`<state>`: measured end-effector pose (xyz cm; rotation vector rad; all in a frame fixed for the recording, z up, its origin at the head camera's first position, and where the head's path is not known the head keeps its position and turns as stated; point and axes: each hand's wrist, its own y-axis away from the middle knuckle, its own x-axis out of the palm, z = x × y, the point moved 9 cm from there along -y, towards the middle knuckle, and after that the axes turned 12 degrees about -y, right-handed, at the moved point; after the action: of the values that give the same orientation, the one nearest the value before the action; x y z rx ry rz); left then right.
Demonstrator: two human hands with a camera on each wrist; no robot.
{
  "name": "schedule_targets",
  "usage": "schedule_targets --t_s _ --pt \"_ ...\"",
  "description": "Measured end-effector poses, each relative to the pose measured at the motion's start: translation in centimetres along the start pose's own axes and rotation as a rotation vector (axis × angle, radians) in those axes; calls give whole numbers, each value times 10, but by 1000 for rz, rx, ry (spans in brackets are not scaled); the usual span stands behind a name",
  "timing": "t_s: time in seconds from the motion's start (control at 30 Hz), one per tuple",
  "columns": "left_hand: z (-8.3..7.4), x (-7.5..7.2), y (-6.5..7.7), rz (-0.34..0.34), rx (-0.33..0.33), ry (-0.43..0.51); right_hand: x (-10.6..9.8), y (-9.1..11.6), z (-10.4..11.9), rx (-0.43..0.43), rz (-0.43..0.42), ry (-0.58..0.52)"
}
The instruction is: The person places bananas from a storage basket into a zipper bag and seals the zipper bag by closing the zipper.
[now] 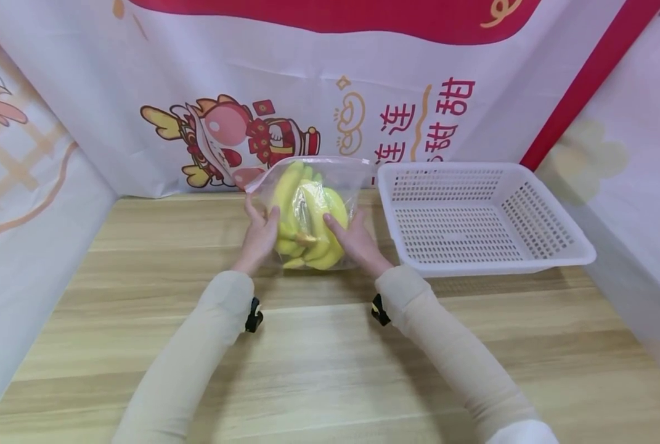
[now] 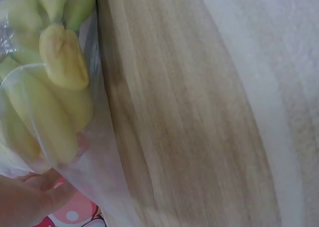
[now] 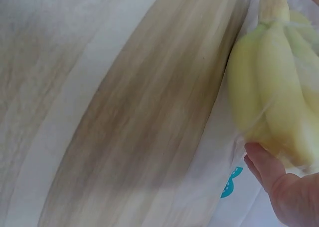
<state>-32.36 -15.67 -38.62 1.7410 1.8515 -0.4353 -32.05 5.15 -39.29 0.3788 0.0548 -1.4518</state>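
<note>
A clear plastic bag of yellow bananas is held between my two hands near the back of the table. My left hand grips its left side, thumb on the front. On the opposite side my right hand grips it the same way, thumb over the bananas. In the left wrist view, banana stems show through the plastic above my fingers. The right wrist view has the bananas against the clear film, with my fingers at their lower ends. Most fingers are hidden behind the bag.
A white perforated plastic basket stands on the wood-grain table, just right of the bag. Behind them hangs a printed white and red cloth. More cloth walls close in the left and right sides.
</note>
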Motion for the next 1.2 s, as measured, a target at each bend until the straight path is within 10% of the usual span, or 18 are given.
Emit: schedule_targets --t_s 0.87,1.2 --pt "19 -58 5 -247 -59 -106 50 14 39 -228 178 -138" --pt "37 -93 8 -327 -137 -89 84 15 48 -260 225 58"
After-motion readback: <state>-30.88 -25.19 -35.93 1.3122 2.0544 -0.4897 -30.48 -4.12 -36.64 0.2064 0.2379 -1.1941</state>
